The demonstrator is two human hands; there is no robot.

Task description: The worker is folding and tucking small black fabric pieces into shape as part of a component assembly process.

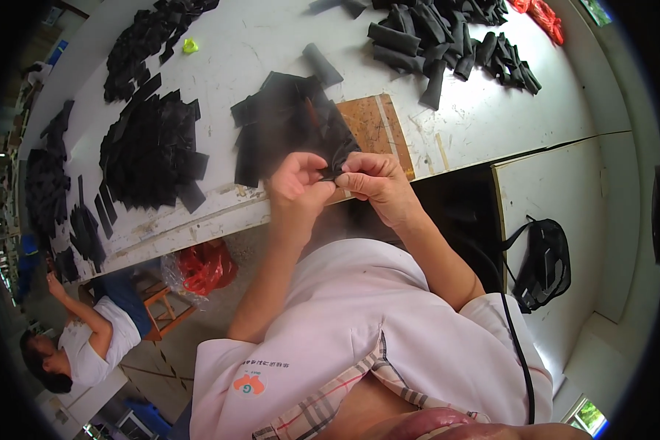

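Over the table's front edge, my left hand (298, 182) and my right hand (380, 186) meet, thumbs and fingertips pinched on a small black fabric piece (336, 166). Part of it is hidden by my fingers. Directly beyond my hands lies a loose heap of flat black fabric pieces (275, 117), blurred in places. A thin orange-brown strip (312, 116) shows against that heap. Under its right side sits a brown board (378, 128) with a pale strip along it.
Black piles (154, 150) cover the table's left side, and rolled black pieces (418, 37) lie at the back right. Below the edge hangs a red plastic bag (207, 268). A black bag (546, 264) rests on the right surface. A seated co-worker (99, 334) works at left.
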